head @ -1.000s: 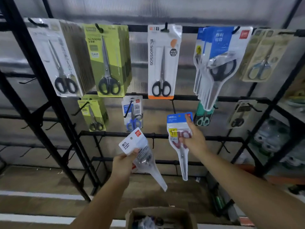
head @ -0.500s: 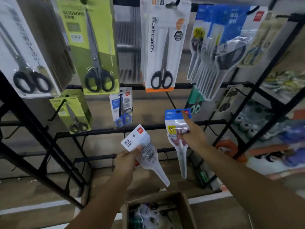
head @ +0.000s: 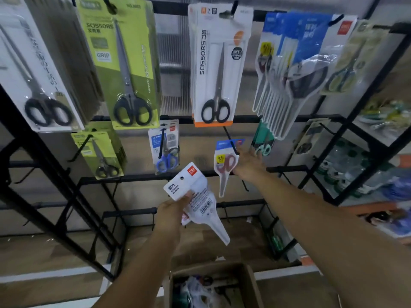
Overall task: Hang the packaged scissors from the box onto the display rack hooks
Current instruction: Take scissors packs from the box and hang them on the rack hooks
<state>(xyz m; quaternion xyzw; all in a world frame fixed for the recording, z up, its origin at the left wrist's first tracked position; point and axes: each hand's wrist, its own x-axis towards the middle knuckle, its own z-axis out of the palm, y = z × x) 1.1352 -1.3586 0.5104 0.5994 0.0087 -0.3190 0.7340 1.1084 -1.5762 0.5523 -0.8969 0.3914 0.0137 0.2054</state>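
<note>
On the far left of the display rack (head: pixel 55 174) hangs a white pack of black-handled scissors (head: pixel 42 81), its writing too blurred to read. Next comes a green pack (head: pixel 121 63) printed "SCISSORS" and "GRIP", with a smaller green pack (head: pixel 100 154) on a hook below it. A small pack of blue-handled scissors (head: pixel 165 147) hangs further along. The left hand (head: pixel 172 213) grasps a clear pack with a white header card (head: pixel 195 196) carrying a red logo, "SCISSORS" and a barcode, held tilted in front of the rack, above the cardboard box (head: pixel 251 283); the box holds more plastic-wrapped packs. Up top, a white pack (head: pixel 219 67) reads "SCISSORS" down its side. The blue-topped pack of red-handled scissors (head: pixel 226 162) sits threaded on a black hook (head: pixel 231 144); the right hand (head: pixel 250 162) touches its right edge, fingers mostly extended, released rather than clenched. Right of that, a thick bunch of blue-headed packs (head: pixel 295 67) hangs from an upper hook
</note>
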